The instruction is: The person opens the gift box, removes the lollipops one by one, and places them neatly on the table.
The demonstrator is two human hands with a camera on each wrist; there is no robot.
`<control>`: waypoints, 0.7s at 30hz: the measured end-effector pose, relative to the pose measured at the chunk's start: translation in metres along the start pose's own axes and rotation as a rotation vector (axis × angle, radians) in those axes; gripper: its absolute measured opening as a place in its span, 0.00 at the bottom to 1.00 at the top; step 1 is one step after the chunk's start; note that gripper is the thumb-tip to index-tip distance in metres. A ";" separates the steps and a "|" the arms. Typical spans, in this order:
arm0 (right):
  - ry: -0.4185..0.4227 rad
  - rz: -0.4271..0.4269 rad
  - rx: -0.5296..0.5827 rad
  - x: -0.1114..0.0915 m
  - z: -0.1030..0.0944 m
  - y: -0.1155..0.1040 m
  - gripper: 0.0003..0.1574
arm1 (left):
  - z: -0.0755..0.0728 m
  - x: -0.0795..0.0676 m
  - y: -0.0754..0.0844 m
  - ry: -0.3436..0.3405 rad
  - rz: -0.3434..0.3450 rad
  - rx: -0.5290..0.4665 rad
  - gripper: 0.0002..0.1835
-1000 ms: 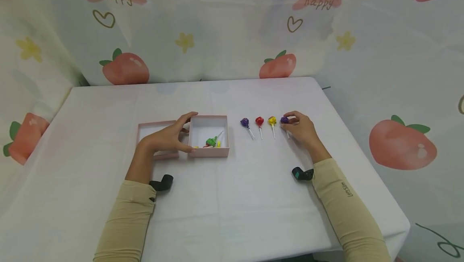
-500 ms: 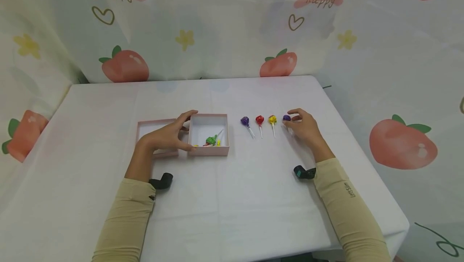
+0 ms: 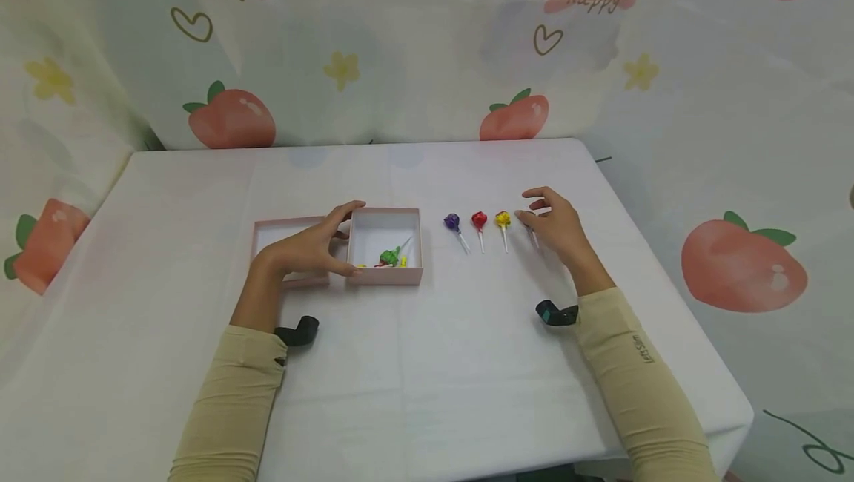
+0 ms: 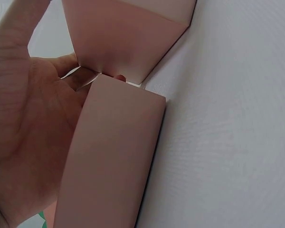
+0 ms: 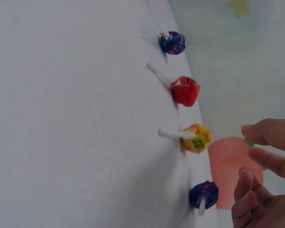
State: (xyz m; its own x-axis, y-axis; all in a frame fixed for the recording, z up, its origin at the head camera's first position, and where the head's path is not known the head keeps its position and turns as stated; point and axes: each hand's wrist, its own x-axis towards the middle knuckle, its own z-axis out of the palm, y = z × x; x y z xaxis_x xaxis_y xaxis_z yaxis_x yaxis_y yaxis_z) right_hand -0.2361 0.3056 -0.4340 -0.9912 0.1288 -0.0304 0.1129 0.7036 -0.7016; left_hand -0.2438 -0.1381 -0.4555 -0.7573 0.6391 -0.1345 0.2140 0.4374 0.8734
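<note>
My left hand (image 3: 303,248) holds the left side of an open pink box (image 3: 394,276), thumb at the front corner and fingers at the back. Inside lie a green lollipop (image 3: 389,256) and some yellow and red pieces, partly hidden by the front wall. To the right, a purple lollipop (image 3: 452,221), a red lollipop (image 3: 479,219) and a yellow lollipop (image 3: 502,218) lie in a row. A second purple lollipop (image 5: 204,194) ends the row, mostly hidden behind my right hand (image 3: 560,230) in the head view. That hand is apart from it, fingers loosely spread.
A second pink box part (image 3: 287,222), shallow with a white inside, lies left of the box, partly under my left hand. White cloth covers the table (image 3: 427,378). A printed fabric backdrop (image 3: 414,59) rises behind the table's far edge.
My right hand has let go of the second purple lollipop at the row's right end and lifted slightly away. My left hand and the box have stayed in place.
</note>
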 end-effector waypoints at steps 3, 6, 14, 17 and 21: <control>-0.022 -0.035 0.015 0.000 0.004 -0.014 0.28 | -0.001 0.000 0.000 0.004 -0.003 0.008 0.66; -0.068 -0.069 0.012 -0.001 0.007 -0.029 0.29 | -0.001 0.000 0.000 0.002 -0.002 0.008 0.66; -0.207 -0.226 0.053 -0.001 0.020 -0.066 0.25 | -0.002 -0.001 0.003 -0.007 0.006 -0.005 0.66; -0.262 -0.325 0.063 -0.001 0.029 -0.076 0.22 | -0.002 -0.001 0.003 -0.007 0.007 -0.012 0.66; -0.345 -0.438 0.072 0.001 0.043 -0.089 0.21 | -0.002 -0.001 0.001 -0.007 0.013 -0.009 0.66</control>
State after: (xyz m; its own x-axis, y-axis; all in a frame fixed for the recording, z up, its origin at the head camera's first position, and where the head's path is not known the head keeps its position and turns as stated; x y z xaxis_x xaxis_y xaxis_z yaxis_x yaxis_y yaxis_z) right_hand -0.2504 0.2127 -0.4022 -0.9107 -0.4097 0.0522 -0.3075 0.5884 -0.7478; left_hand -0.2440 -0.1398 -0.4534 -0.7503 0.6488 -0.1267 0.2178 0.4236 0.8793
